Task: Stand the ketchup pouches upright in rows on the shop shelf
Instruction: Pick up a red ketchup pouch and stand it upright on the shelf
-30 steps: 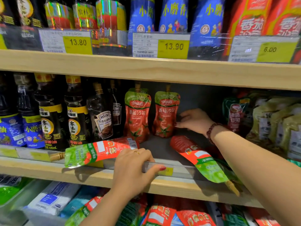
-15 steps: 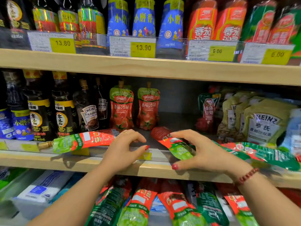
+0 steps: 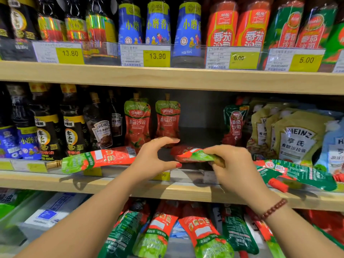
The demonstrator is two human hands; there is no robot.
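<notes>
From here I see only two forearms and two hands of the person. The left forearm (image 3: 83, 220) and the right forearm (image 3: 307, 229) are uncovered along the whole stretch in view. On the right wrist I see a bracelet (image 3: 273, 209) of small round beads, dark reddish-brown and slightly glossy, strung in one close row. The left hand (image 3: 152, 155) has a thumbnail (image 3: 178, 165) painted bright red, short and rounded. The nail at its forefinger tip looks paler to me, but blur keeps me from being sure. A thin gold-coloured glint (image 3: 154, 140) on one of its fingers may be a ring, too smeared to tell. The nails of the right hand (image 3: 234, 164) are hidden from me.
</notes>
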